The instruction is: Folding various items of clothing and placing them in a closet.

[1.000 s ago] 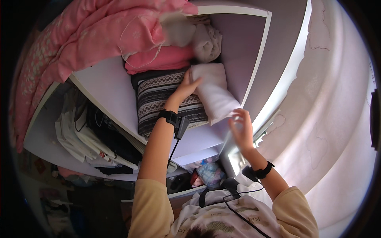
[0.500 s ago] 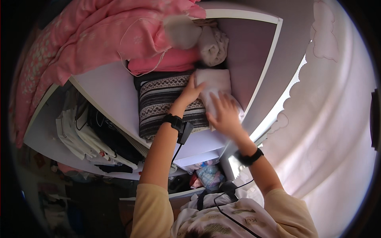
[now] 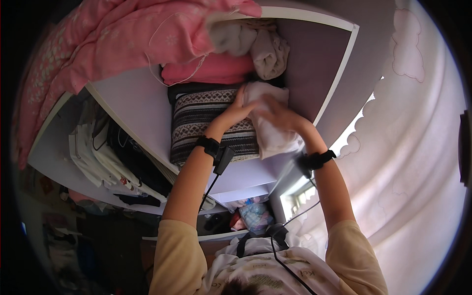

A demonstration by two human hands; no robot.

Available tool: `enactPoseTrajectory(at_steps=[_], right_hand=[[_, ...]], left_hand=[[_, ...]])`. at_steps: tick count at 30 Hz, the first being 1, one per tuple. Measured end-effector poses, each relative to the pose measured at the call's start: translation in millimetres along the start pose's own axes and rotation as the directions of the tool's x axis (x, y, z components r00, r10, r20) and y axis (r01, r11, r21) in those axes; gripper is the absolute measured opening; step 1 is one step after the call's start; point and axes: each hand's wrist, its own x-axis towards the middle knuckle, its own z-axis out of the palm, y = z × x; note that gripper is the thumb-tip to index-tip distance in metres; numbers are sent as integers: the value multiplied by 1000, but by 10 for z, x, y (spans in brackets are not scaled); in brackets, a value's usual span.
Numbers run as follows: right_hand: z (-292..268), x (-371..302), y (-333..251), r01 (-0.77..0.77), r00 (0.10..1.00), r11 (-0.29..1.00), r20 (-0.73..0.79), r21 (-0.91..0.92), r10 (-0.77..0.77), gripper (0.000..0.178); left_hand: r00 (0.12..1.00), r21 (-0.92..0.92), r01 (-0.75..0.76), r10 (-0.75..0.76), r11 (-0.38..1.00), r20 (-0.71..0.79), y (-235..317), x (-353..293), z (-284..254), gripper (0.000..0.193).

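Note:
On a wardrobe shelf lies a folded patterned knit (image 3: 211, 125) in black, white and brown bands. A folded white cloth (image 3: 278, 140) rests at its right side, partly overlapping it. My left hand (image 3: 238, 108) is at the left edge of the white cloth, its thumb apart from the fingers and pointing right across the fabric. Over the upper part of this cloth lies my right hand (image 3: 282, 115), its fingers smeared by motion, so their grip does not show.
Behind sit a pink folded garment (image 3: 209, 69) and a rolled beige cloth (image 3: 269, 54). A pink blanket (image 3: 123, 39) hangs over the upper left. Clothes on hangers (image 3: 110, 157) fill the lower left compartment. A pale curtain (image 3: 393, 172) covers the right side.
My right hand has moved up and its forearm has swung more upright, with the fingers now turned left over the cloth's upper part. The left hand stays by the cloth's left edge.

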Motion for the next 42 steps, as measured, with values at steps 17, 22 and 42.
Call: enactPoseTrajectory(at_steps=[17, 22, 42], right_hand=[[299, -90, 62, 27, 969, 993, -240, -118, -55, 64], [305, -179, -11, 78, 957, 992, -271, -97, -101, 66], [234, 374, -157, 79, 997, 991, 0, 107, -80, 76]], left_hand=[[1000, 142, 11, -10, 990, -9, -114, 132, 60, 80], [996, 82, 28, -35, 996, 76, -165, 134, -23, 83], [998, 226, -36, 48, 974, -49, -430, 488, -139, 72]])
